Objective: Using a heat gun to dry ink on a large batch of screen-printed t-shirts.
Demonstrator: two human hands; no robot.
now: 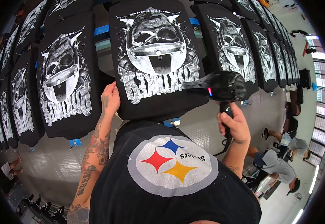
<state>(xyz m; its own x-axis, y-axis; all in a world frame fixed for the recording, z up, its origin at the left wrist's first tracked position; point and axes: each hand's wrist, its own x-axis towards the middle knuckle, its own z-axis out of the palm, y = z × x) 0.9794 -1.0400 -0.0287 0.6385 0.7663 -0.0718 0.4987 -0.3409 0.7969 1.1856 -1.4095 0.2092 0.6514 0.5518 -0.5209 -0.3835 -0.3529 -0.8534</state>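
Note:
Right in front of me a black T-shirt point(162, 110) lies stretched over a flat board, with a large white and grey skull-like print that faces away from me. My left hand point(111, 99) is closed at the left edge of this shirt and its board; some of its fingertips are hidden there. My right hand point(236, 123) grips the handle of a black hair dryer point(226, 86). The dryer is held over the shirt's lower right corner, its nozzle pointing left across the lower part of the print. A small pink-red light glows on its body.
More boards carry black shirts with the same print, such as one on the left point(63, 78) and one on the right point(229, 48), in rows curving away. Blue metal brackets point(102, 30) show between them. Other people point(278, 166) are at the right, near windows.

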